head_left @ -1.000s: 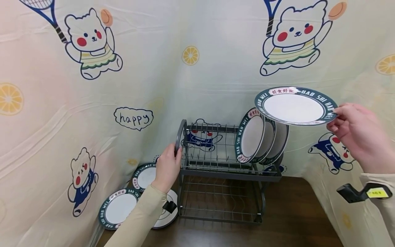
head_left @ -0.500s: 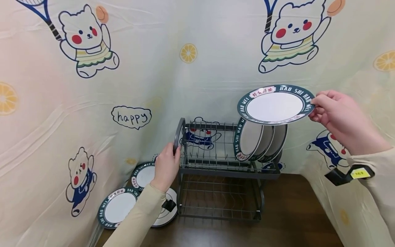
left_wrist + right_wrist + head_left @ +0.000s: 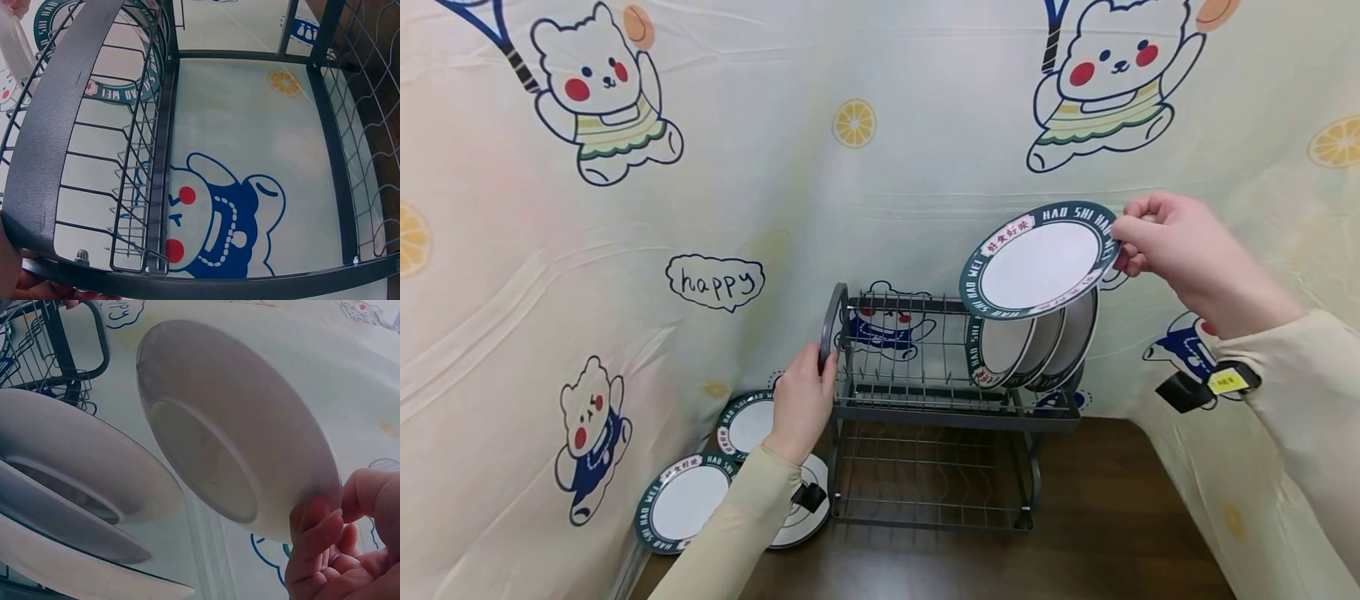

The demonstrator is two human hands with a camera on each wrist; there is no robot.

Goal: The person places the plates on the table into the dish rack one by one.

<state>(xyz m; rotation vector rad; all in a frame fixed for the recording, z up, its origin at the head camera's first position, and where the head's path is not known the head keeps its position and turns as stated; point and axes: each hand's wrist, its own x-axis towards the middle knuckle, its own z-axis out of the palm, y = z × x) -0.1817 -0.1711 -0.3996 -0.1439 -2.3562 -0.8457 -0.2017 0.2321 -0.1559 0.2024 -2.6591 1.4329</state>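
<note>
My right hand [image 3: 1176, 250] pinches the right rim of a white plate [image 3: 1037, 262] with a dark green lettered border. The plate is tilted and held above the right end of a dark two-tier dish rack [image 3: 917, 408]. Below it, several like plates [image 3: 1000, 346] stand on edge in the upper tier, partly covered by the held one. In the right wrist view the underside of the held plate [image 3: 237, 425] shows, apart from the standing plates [image 3: 81, 462]. My left hand [image 3: 801, 404] grips the rack's left side handle [image 3: 69, 125].
On the dark brown table [image 3: 1105, 500], left of the rack, lie a green-bordered plate [image 3: 688, 504], another behind it [image 3: 748, 425], and a white dish [image 3: 805, 508] partly hidden by my left forearm. A cartoon-print cloth [image 3: 775, 167] hangs behind and at the sides.
My right hand has carried the plate leftward over the standing plates, and the plate has tipped so its left side is lower. The left hand keeps its grip on the rack.
</note>
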